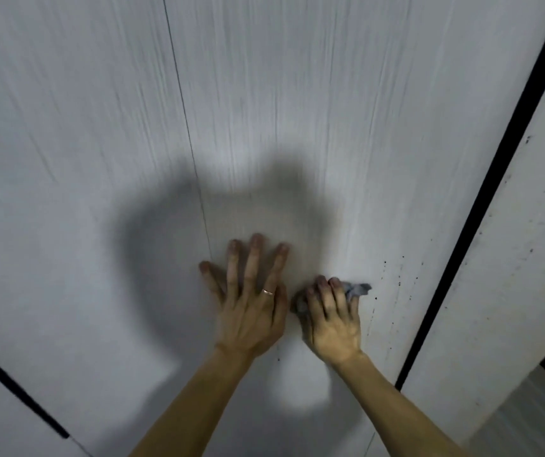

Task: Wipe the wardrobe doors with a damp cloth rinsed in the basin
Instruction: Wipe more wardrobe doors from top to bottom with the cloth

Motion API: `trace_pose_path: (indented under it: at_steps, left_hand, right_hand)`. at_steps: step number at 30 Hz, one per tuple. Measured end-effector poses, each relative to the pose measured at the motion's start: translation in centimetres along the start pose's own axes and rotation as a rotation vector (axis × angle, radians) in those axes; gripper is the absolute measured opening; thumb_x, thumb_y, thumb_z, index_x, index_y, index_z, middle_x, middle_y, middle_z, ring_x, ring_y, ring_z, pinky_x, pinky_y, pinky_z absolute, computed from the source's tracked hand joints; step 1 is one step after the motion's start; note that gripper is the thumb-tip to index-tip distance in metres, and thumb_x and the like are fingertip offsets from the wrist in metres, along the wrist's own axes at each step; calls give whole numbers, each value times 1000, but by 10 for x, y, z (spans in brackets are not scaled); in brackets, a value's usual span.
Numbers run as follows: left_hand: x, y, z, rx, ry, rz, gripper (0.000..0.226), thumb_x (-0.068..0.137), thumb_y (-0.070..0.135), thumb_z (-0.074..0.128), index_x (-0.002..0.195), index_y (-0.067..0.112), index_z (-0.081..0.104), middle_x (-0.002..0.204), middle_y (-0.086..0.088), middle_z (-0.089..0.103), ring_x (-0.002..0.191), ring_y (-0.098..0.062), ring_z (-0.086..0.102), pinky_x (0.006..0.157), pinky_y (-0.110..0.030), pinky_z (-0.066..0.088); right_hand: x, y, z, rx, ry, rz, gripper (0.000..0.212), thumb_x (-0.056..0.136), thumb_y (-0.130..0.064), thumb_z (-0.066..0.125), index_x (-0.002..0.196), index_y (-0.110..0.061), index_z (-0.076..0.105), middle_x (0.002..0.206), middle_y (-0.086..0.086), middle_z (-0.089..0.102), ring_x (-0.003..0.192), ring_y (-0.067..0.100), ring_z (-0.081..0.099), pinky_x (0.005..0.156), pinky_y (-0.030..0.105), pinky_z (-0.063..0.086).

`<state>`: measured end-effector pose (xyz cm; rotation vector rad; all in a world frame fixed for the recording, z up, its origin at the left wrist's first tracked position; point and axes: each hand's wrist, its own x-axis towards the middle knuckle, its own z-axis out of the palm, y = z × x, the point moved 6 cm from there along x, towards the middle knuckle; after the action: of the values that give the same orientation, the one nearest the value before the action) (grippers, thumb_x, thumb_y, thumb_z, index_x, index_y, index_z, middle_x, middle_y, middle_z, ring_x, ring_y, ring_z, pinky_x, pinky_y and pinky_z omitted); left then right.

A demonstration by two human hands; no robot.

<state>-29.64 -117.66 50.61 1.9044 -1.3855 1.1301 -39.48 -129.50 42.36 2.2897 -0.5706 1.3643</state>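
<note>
Right hand: fingers curled together, clamped on small crumpled grey cloth, pressed against door. Cloth bunched, long axis roughly left-right, loose tail pointing right. Left hand just beside it: fingers straight, spread apart, flat on pale grey wood-grain wardrobe door. Dark specks right of cloth. Black vertical gap beyond.

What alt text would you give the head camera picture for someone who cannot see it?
A person's right hand grips a crumpled grey cloth against a pale wood-grain wardrobe door, beside dark specks. The left hand, wearing a ring, presses flat on the door with fingers spread.
</note>
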Motion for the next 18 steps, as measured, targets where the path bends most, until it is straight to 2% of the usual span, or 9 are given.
trace_pose_path:
  at_steps: [2,4,6,9,11,15,18]
  left_hand:
    - [-4,16,5,12,-36,-23,57,99,42,40,154,28,32,167,-5,4,153,-34,3,112,-75,2]
    - [-5,30,4,11,-79,-17,56,99,43,39,154,33,30,167,-2,3,154,-30,6,113,-75,2]
    - [1,45,0,23,-141,22,60,97,40,41,155,35,28,168,0,2,154,-27,8,112,-75,2]
    - [18,65,-4,32,-224,51,62,97,39,37,158,32,23,168,2,-3,154,-28,6,111,-76,1]
    - [26,74,-2,15,-252,27,64,98,39,35,159,32,18,168,2,-4,154,-29,3,110,-77,0]
    - [25,79,1,19,-246,0,64,97,38,40,158,31,22,168,0,3,154,-29,2,109,-79,4]
    - [25,75,2,34,-237,18,63,96,36,43,157,29,27,167,-2,10,154,-30,5,108,-79,7]
  right_hand:
    - [-5,6,-2,23,-55,-95,61,83,-32,69,137,-16,47,148,7,39,138,29,34,114,47,19]
    - [4,15,-16,53,-64,-141,62,84,-30,66,140,-15,45,146,6,40,136,28,38,116,47,20]
    - [36,44,-37,63,-28,-42,60,88,-29,56,142,-10,39,148,10,35,138,32,33,117,51,17]
    - [97,93,-75,98,66,142,54,105,-35,34,149,-5,27,155,15,22,146,34,16,122,50,-3]
    - [130,118,-94,124,133,191,57,107,-38,25,152,-3,23,159,17,19,149,35,11,122,51,-6]
    - [128,121,-93,124,222,271,53,108,-32,29,150,0,27,157,24,26,147,41,18,121,59,2]
    - [72,113,-66,123,92,256,53,105,-32,35,148,-3,28,155,22,22,145,43,20,121,58,2]
